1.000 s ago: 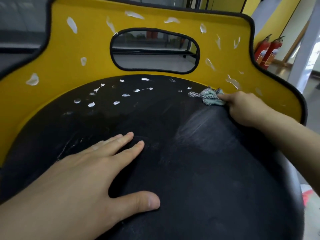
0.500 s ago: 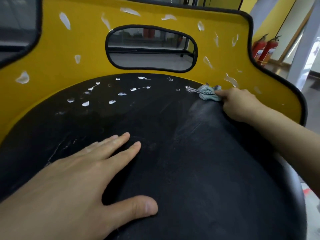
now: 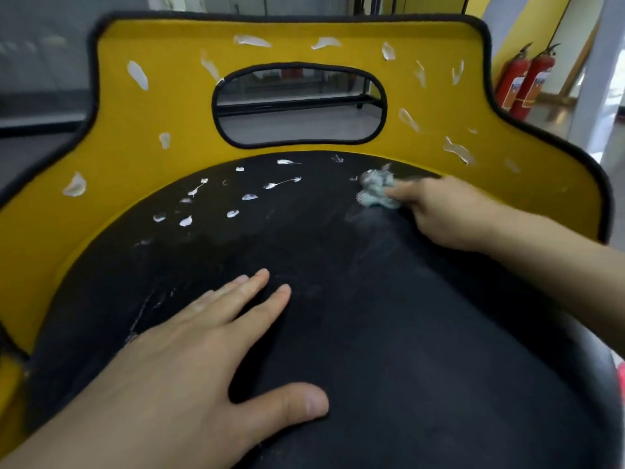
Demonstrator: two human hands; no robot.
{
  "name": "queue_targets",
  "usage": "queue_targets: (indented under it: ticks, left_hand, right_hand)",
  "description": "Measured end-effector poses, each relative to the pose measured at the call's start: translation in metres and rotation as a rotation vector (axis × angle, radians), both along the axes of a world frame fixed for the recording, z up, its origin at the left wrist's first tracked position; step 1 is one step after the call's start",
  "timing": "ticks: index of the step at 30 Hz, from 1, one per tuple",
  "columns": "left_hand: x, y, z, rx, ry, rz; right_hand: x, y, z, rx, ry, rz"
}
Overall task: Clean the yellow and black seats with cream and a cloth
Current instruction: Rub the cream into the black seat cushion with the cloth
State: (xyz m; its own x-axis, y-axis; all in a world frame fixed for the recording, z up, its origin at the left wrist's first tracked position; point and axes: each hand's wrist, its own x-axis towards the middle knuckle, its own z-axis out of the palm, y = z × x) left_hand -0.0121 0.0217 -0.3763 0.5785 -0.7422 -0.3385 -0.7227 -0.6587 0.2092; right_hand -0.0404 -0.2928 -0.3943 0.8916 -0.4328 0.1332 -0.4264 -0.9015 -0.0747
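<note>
A black seat cushion [image 3: 389,333] fills the lower view, backed by a yellow seat back [image 3: 176,123] with black piping and an oval cut-out. White cream dabs [image 3: 233,213] dot the far part of the black cushion, and longer smears [image 3: 137,74] mark the yellow back. My right hand [image 3: 443,211] grips a small grey-green cloth [image 3: 375,191] and holds it against the cushion's far right, close to the yellow back. My left hand [image 3: 189,360] lies flat, fingers spread, on the near left of the cushion.
Two red fire extinguishers [image 3: 527,82] stand on the floor beyond the seat at the right, beside a white post [image 3: 598,72]. A dull wiped streak runs down the cushion below the cloth. Fine white scratches show left of my left hand.
My right hand has slid the cloth leftward along the cushion's far edge, and the cloth is now more bunched. My left hand stays flat in place. The view has shifted slightly.
</note>
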Motion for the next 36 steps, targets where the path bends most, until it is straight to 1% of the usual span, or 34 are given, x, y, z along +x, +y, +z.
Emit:
queue_targets:
  ticks: [2,4,5,6,7,10,11,12,13,14,16,17,18,19,20,22,23,24,25,27,28,29,30,31,33,34,36]
  left_hand:
    - [-0.001,0.0,-0.004,-0.023,-0.057,0.02]
    - [-0.002,-0.001,-0.007,0.018,-0.098,0.02]
    - [-0.005,-0.001,-0.004,0.029,-0.101,0.017]
    - [-0.006,-0.001,-0.005,0.02,-0.112,0.013]
    - [-0.006,0.0,-0.006,0.002,-0.114,0.017]
    - [-0.004,0.004,-0.007,-0.068,-0.096,0.026]
    - [-0.004,0.005,-0.007,-0.083,-0.072,0.045]
    - [-0.002,0.006,-0.007,-0.104,-0.071,0.049]
    - [0.0,0.007,-0.006,-0.123,-0.068,0.064]
    - [0.003,0.01,-0.006,-0.138,-0.078,0.081]
    - [0.008,0.016,-0.004,-0.135,-0.105,0.142]
    - [0.01,0.022,-0.004,-0.133,-0.128,0.171]
    - [0.012,0.028,-0.005,-0.138,-0.146,0.197]
    - [0.013,0.036,-0.007,-0.144,-0.161,0.221]
    - [0.013,0.044,-0.01,-0.151,-0.167,0.245]
    - [0.011,0.062,-0.017,-0.194,-0.152,0.298]
    - [0.011,0.069,-0.022,-0.229,-0.144,0.317]
    - [0.01,0.074,-0.025,-0.269,-0.14,0.332]
    - [0.009,0.078,-0.027,-0.305,-0.139,0.345]
    - [0.005,0.08,-0.028,-0.319,-0.149,0.359]
    - [0.003,0.079,-0.027,-0.297,-0.154,0.364]
    - [0.002,0.077,-0.025,-0.278,-0.156,0.365]
    - [0.003,0.076,-0.024,-0.271,-0.156,0.367]
    - [0.004,0.076,-0.023,-0.269,-0.155,0.37]
    - [0.005,0.076,-0.022,-0.26,-0.152,0.371]
    - [0.005,0.076,-0.022,-0.257,-0.153,0.366]
    - [0.005,0.077,-0.022,-0.283,-0.151,0.372]
  right_hand:
    - [-0.037,0.044,-0.003,0.049,-0.04,0.226]
    - [-0.072,0.08,-0.007,0.163,-0.051,0.425]
    - [-0.08,0.084,-0.01,0.186,-0.038,0.491]
    - [-0.08,0.079,-0.01,0.178,-0.02,0.51]
    - [-0.072,0.069,-0.007,0.151,-0.015,0.48]
    - [-0.034,0.033,0.003,0.063,-0.042,0.161]
    - [-0.024,0.03,0.003,0.029,-0.054,0.096]
    - [-0.019,0.039,0.002,0.006,-0.054,0.08]
    - [-0.021,0.053,-0.002,-0.006,-0.056,0.144]
    - [-0.03,0.074,-0.006,0.018,-0.06,0.251]
    - [-0.059,0.121,-0.011,0.121,-0.054,0.511]
    - [-0.072,0.135,-0.012,0.181,-0.039,0.613]
    - [-0.078,0.136,-0.013,0.206,-0.032,0.665]
    - [-0.076,0.126,-0.011,0.211,-0.029,0.656]
    - [-0.069,0.114,-0.007,0.197,-0.019,0.592]
    - [-0.046,0.095,-0.001,0.104,-0.035,0.402]
    - [-0.038,0.097,0.001,0.089,-0.057,0.317]
    - [-0.031,0.105,-0.001,0.067,-0.064,0.277]
    - [-0.03,0.12,-0.005,0.045,-0.117,0.336]
    - [-0.038,0.163,-0.016,0.06,-0.145,0.567]
    - [-0.045,0.18,-0.016,0.079,-0.104,0.695]
    - [-0.05,0.189,-0.011,0.107,-0.02,0.752]
    - [-0.05,0.189,-0.008,0.127,0.067,0.761]
    - [-0.04,0.183,-0.005,0.145,0.068,0.732]
    - [-0.004,0.161,-0.001,0.054,0.022,0.605]
    - [0.014,0.151,0.0,0.028,-0.002,0.507]
    - [0.034,0.147,-0.002,0.025,-0.015,0.404]
